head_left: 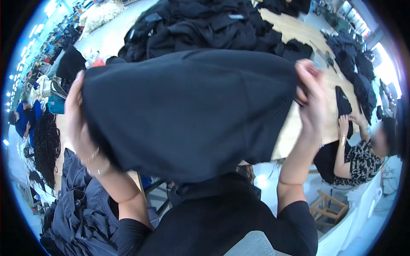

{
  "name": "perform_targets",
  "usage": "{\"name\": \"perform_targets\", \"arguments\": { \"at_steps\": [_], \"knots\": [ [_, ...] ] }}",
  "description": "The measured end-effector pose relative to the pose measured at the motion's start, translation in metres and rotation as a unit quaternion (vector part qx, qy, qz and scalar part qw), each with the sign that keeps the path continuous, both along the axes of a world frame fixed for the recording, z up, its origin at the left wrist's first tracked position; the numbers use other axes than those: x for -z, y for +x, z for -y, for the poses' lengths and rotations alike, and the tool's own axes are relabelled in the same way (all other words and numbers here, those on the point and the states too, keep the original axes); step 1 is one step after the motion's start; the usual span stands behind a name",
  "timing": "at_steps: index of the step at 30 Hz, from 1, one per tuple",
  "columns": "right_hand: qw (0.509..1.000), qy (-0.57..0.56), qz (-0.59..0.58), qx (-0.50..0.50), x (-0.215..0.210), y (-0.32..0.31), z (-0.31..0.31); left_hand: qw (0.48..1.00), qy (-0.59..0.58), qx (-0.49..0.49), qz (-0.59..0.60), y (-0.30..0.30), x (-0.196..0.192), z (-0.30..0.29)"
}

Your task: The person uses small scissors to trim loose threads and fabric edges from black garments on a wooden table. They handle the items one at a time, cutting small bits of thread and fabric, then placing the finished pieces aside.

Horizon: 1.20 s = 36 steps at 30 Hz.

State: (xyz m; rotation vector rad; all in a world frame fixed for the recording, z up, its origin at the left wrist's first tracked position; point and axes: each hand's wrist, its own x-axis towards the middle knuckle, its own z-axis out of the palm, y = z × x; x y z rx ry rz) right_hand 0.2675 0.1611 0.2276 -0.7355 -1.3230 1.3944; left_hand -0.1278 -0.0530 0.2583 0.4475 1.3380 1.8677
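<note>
A dark, nearly black garment (183, 111) is stretched out wide between my two hands, in front of my chest. Its smooth fabric hangs down in the middle; I cannot tell which kind of garment it is. My left hand (77, 113) holds the left edge, with the fingers partly behind the cloth. At the upper right corner my right hand (311, 91) grips the fabric with curled fingers. Both hands are slightly blurred.
A big heap of black garments (192, 30) lies on the pale wooden table (288, 132) beyond. Grey-blue garments (85, 205) are piled at my lower left. On the right a co-worker (363, 158) handles dark cloth, near a wooden stool (329, 207). Black cords (46, 136) hang at left.
</note>
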Motion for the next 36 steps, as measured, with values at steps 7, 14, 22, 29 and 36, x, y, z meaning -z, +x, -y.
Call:
{"name": "perform_targets", "arguments": {
  "at_steps": [7,14,22,29,36],
  "knots": [
    [0.974,-0.064,0.217,-0.005,0.162,-0.034,-0.024,0.863,-0.107,-0.098,-0.484,0.021,0.157,-0.07],
    [0.956,-0.228,0.114,-0.145,0.257,-0.051,0.025,0.803,-0.108,0.271,-0.52,0.154,0.283,-0.069],
    [0.952,-0.214,0.181,-0.12,0.282,-0.034,0.018,0.742,-0.124,0.303,-0.585,0.14,0.307,-0.067],
    [0.984,-0.078,0.149,-0.054,0.237,-0.041,0.032,0.785,-0.086,0.198,-0.58,0.165,0.282,-0.055],
    [0.938,-0.281,-0.021,-0.2,0.237,-0.061,0.063,0.819,-0.065,0.199,-0.535,0.166,0.313,-0.054]
  ]
}}
